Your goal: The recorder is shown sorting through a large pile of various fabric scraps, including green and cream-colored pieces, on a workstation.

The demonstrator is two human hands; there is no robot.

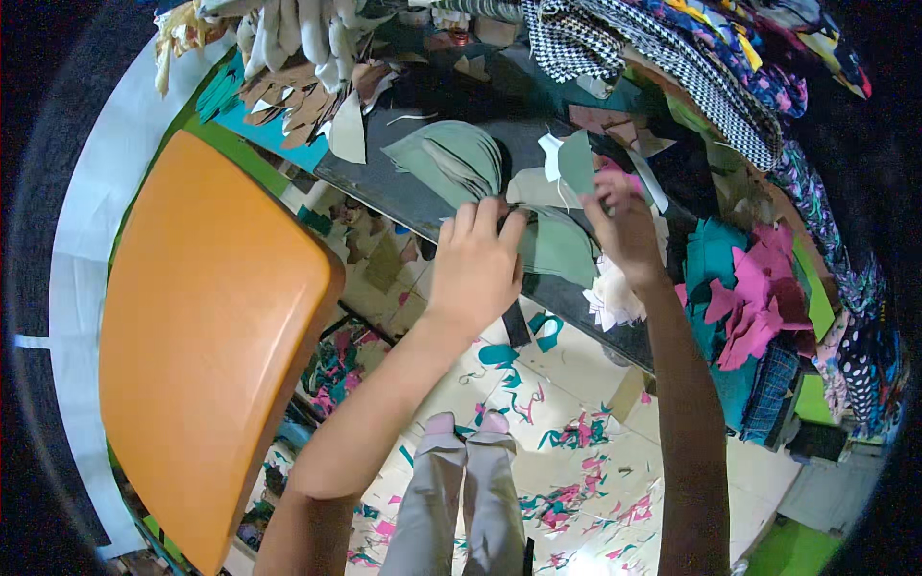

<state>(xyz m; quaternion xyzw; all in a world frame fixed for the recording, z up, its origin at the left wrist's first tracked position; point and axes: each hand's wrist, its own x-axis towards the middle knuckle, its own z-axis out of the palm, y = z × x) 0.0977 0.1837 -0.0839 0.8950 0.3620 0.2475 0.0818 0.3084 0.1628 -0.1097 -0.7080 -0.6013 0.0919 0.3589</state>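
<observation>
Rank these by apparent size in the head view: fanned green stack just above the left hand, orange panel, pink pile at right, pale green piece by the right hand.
1. Orange panel; possibly nearer the camera, so its true size is unsure
2. Fanned green stack and pink pile: too alike to rank
3. Pale green piece

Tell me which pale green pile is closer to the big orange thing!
The left pile, fanned out just beyond the left hand. The right pile lies to that hand's right, farther from the orange thing.
</observation>
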